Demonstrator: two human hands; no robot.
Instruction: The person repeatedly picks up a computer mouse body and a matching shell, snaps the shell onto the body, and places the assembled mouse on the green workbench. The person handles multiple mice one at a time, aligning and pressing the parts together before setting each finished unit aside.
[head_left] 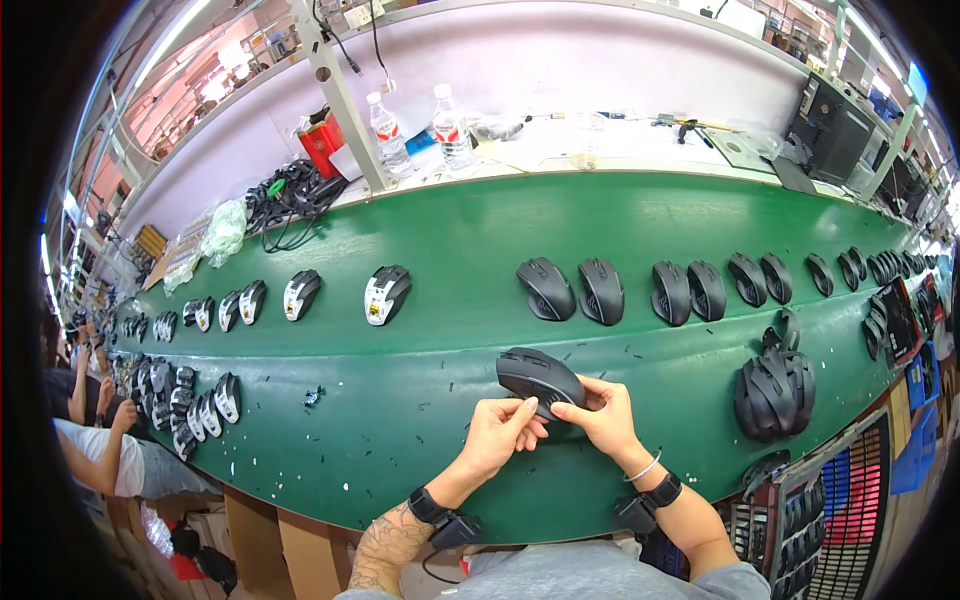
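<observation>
A black computer mouse (538, 376) is held tilted above the green bench, in front of me. My right hand (604, 416) grips it from the right, thumb across its near side and fingers behind it. At its lower left edge, my left hand (500, 432) is closed in a pinch, fingertips against the mouse. Whether a small part sits in that pinch is hidden. Tiny black pieces (450, 386) lie scattered on the bench around both hands. To the right rests a heap of black mouse shells (775, 398).
Black mice (602, 292) and white-and-black mice (387, 296) line the far strip of the green bench (470, 235). More half-built mice (228, 398) cluster at left, where a co-worker's arm (108, 440) reaches in. Bottles (452, 132) and cables (290, 195) sit behind; a black crate (850, 490) stands lower right.
</observation>
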